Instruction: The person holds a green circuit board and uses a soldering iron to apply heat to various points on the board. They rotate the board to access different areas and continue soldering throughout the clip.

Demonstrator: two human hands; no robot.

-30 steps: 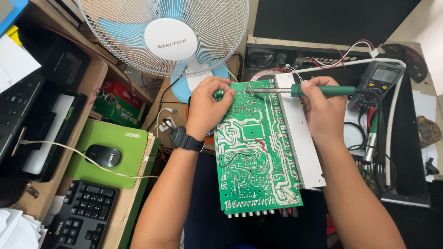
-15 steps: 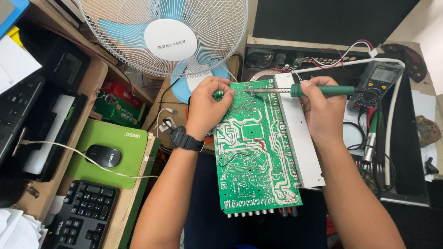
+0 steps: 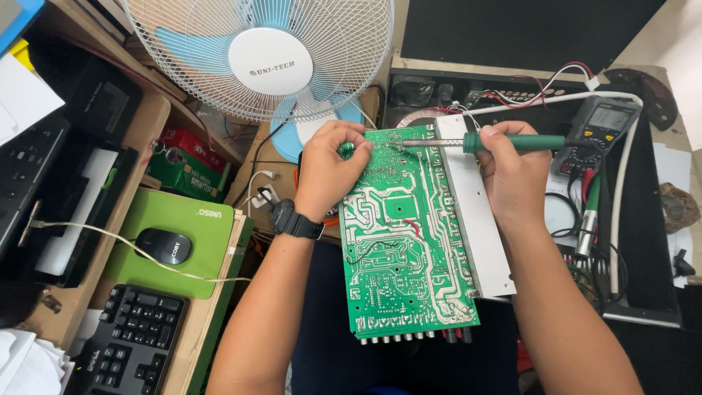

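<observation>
1. At the far left, a black keyboard (image 3: 128, 344) lies near the person on the worktop (image 3: 194, 344), with a black mouse (image 3: 163, 246) on a green mouse pad (image 3: 190, 227) just beyond it.
2. A white pedestal fan (image 3: 257, 55) with pale blue blades stands at the far side, left of centre.
3. The left hand (image 3: 330, 172), a black watch (image 3: 292, 219) on its wrist, is clenched on the far left corner of the green circuit board (image 3: 406, 241); its fingertips pinch a small green part at that edge, too small to tell what it is.
4. The board lies solder side up, its long axis running from near to far, with a pale metal strip (image 3: 479, 227) along its right edge.
5. The right hand (image 3: 515, 172) is closed round the green handle of a soldering iron (image 3: 482, 143). The iron lies across the board's far end, long axis left to right, tip pointing left and resting at or just above the traces beside the left hand's fingers; contact cannot be told.
6. So the spot under the tip lies left of the right hand's grip and just right of the left hand, which is nearer to it.
7. A dark multimeter (image 3: 599, 132) lies farther right, with cables (image 3: 585, 219) trailing near it.
</observation>
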